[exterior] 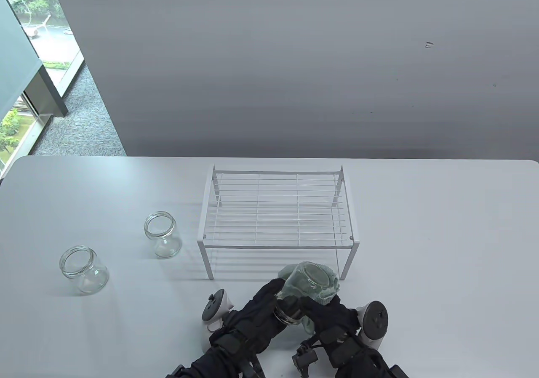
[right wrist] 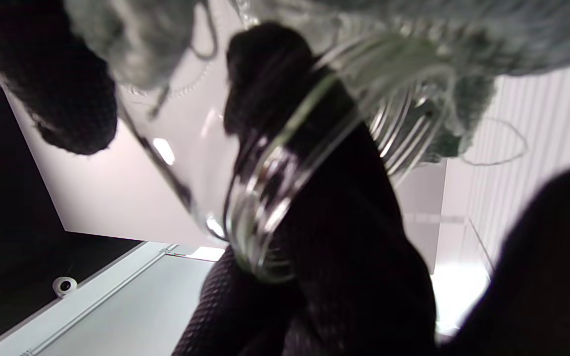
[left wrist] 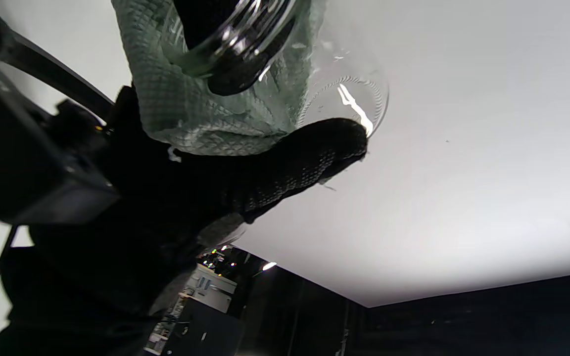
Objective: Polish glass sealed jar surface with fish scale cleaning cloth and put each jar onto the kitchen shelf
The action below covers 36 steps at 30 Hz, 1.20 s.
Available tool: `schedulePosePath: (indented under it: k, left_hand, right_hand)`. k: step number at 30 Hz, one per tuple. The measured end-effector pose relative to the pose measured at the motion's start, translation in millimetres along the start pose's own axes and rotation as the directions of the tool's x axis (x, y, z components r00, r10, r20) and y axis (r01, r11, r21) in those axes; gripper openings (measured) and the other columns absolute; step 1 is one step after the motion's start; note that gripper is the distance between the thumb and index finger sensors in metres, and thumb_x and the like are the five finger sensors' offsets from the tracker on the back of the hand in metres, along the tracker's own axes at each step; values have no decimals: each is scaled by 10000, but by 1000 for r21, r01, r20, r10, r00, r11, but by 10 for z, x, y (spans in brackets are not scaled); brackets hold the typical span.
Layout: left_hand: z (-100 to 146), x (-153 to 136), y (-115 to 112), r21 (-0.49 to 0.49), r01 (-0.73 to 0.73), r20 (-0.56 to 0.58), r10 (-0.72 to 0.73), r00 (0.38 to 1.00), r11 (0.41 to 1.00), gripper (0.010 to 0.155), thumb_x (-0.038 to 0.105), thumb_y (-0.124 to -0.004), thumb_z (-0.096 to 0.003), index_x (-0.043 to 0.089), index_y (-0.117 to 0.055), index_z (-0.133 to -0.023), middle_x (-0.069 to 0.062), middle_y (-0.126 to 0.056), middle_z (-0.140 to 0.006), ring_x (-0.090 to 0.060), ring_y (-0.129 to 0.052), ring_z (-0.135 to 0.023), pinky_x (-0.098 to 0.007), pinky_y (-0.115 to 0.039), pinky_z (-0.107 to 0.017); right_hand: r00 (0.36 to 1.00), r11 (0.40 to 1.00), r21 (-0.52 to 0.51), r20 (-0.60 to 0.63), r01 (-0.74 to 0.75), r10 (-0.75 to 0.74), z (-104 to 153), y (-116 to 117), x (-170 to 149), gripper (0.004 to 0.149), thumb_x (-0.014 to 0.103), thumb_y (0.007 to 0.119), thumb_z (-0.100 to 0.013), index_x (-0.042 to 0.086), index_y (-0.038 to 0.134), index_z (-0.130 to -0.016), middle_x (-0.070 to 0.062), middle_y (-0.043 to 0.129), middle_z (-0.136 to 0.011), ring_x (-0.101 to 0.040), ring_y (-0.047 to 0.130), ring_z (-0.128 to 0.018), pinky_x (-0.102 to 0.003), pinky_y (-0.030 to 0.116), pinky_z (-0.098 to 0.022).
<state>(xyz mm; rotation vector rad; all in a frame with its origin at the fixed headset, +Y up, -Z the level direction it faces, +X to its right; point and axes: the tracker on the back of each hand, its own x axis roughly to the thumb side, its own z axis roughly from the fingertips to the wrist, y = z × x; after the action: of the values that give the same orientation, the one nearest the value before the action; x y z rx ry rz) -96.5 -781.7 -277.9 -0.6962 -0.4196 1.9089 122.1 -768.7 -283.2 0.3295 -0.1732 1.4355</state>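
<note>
Jar (exterior: pixel 309 283), seemingly cloth-wrapped (exterior: pixel 328 294), near shelf edge (exterior: pixel 278 246)

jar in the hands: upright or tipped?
Tipped. The held jar lies on its side, mouth toward the person, base toward the shelf, green cloth wrapped around it.

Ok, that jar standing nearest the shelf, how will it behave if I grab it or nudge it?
The jar nearest the shelf is clear glass, so probably rigid, breakable and slick under a grip. It stands upright on a flat base, so a low push would likely slide it, a high push might tip it. Its round body would probably roll once on its side.
</note>
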Motion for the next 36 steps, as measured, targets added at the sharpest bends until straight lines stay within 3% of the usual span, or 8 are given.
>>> schedulePosePath:
  k: [4, 6, 8, 10, 14, 25, 31, 36]
  left_hand:
    - [33, 113, 62, 94, 244, -67, -238, 969, 965, 674, 457, -670, -548, 150, -432, -1099, -298, -730, -939, -414, -916, -779, -673, -422, -672]
    - [53, 181, 76, 83, 496, -71, -491, 868, 865, 736, 547, -679, -527, 155, -437, -1101, -331, -710, -936, -449, -890, -777, -676, -440, -651]
    - [64, 244, 72, 71, 632, -90, -626, 774, 772, 782, 578, -694, -510, 124, -442, -1095, -353, -603, -994, -486, -804, -847, -682, -422, -651]
    - [70, 275, 77, 71, 672, -27, -672, 740, 737, 814, 587, -691, -503, 78, -440, -1085, -334, -591, -1011, -467, -800, -871, -669, -431, -656]
    - [79, 232, 92, 22, 532, -17, -531, 847, 847, 885, 587, -726, -515, 55, -312, -1088, -299, -542, -1049, -434, -754, -933, -654, -428, -689]
    - [55, 131, 88, 27, 455, -101, -450, 887, 890, 1164, 718, -780, -454, -63, -135, -1026, -307, -527, -1046, -503, -749, -933, -630, -499, -703]
    - [13, 172, 121, 7, 423, -73, -421, 904, 906, 1089, 699, -808, -461, -6, -228, -1053, -298, -540, -1055, -511, -749, -939, -630, -491, -713]
    - [3, 430, 149, 117, 431, 26, -436, 899, 895, 1089, 701, -824, -452, 2, -249, -1058, -276, -555, -1060, -507, -759, -938, -622, -498, -719]
  right_hand:
    - [999, 999, -16, -22, -36, 36, 1, -47, 17, 1031, 584, 888, -431, -113, 365, -982, -337, 622, -884, -551, 777, -736, -697, 549, -533]
    - [996, 995, 23, -15, -93, 93, -8, -46, 35, 1023, 583, 884, -436, -122, 379, -979, -347, 631, -874, -556, 786, -721, -699, 556, -524]
    - [991, 988, 75, -11, -134, 136, -9, -18, 51, 1014, 580, 882, -437, -125, 397, -980, -356, 645, -863, -560, 796, -704, -702, 559, -519]
    - [989, 982, 126, -33, -140, 145, -1, 2, 46, 1005, 596, 845, -458, -125, 392, -991, -357, 649, -863, -550, 810, -700, -694, 574, -516]
    - [992, 987, 159, -121, -3, 23, 22, 44, 12, 941, 549, 812, -493, -105, 387, -1019, -386, 632, -873, -580, 777, -704, -704, 546, -519]
    - [970, 937, 261, -7, -231, 241, -20, 64, 168, 726, 395, 786, -516, -109, 562, -988, -417, 684, -833, -616, 793, -651, -714, 549, -495]
    - [967, 940, 229, 24, -252, 253, -49, -37, 239, 612, 318, 779, -516, -100, 665, -948, -397, 756, -789, -580, 860, -602, -692, 599, -478]
    - [947, 907, 275, 63, -321, 316, -90, -151, 340, 509, 247, 775, -512, -81, 755, -900, -370, 816, -753, -551, 905, -568, -680, 621, -474]
